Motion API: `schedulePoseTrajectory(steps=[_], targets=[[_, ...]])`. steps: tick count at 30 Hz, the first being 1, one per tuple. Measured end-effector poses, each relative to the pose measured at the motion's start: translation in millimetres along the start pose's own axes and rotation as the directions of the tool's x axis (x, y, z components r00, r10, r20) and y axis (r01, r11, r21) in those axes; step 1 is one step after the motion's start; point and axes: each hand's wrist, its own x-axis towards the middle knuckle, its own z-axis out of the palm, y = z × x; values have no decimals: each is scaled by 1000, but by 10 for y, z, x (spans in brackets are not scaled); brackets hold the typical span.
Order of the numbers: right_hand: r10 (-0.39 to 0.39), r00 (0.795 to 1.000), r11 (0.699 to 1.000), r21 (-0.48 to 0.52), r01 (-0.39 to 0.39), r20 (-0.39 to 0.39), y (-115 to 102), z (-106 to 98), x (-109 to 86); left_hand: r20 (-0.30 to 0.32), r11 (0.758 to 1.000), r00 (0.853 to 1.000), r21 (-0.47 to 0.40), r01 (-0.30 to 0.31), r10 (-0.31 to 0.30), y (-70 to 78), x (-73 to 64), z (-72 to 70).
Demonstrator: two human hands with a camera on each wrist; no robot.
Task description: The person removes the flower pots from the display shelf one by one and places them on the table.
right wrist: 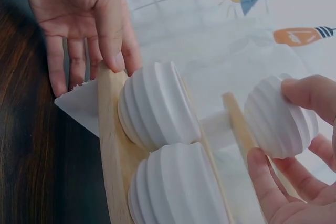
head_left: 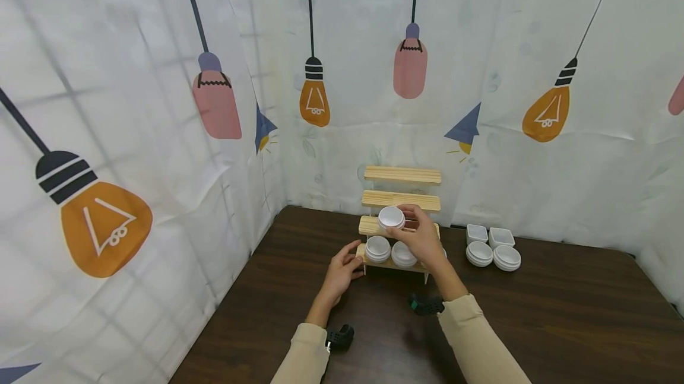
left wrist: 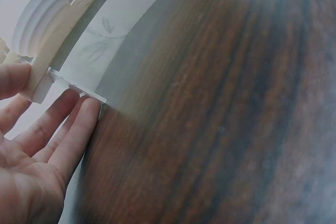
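A wooden tiered display stand [head_left: 403, 175] with clear supports stands at the back of the table. My right hand [head_left: 423, 240] holds a ribbed white round bowl [head_left: 392, 218] between thumb and fingers, at the left part of the second tier from the bottom. Whether the bowl touches the board cannot be told. At the left end of the bottom board, my left hand [head_left: 340, 275] grips the corner, its thumb on the wood and its other fingers against the clear support [left wrist: 79, 88]. Ribbed white bowls [right wrist: 160, 106] line the bottom tier; my right hand and forearm partly cover its right end.
To the right of the stand, two square white dishes [head_left: 501, 237] sit behind two round white bowls [head_left: 506, 258]. The dark wood table [head_left: 577, 307] meets a white printed curtain [head_left: 352, 135] at the back and left.
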Motion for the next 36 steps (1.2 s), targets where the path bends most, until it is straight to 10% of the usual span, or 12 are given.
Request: schedulePoseTrajectory(steps=[23,36], targets=[[-6,1000,1000,29,6,-12,-13,-138,-132,-4,1000,1000,1,29,-29,26,6,6],[9,999,998,55,-7,-38,52,-243,-192,-29,999,999,21,28,-27,-321,175,-23]])
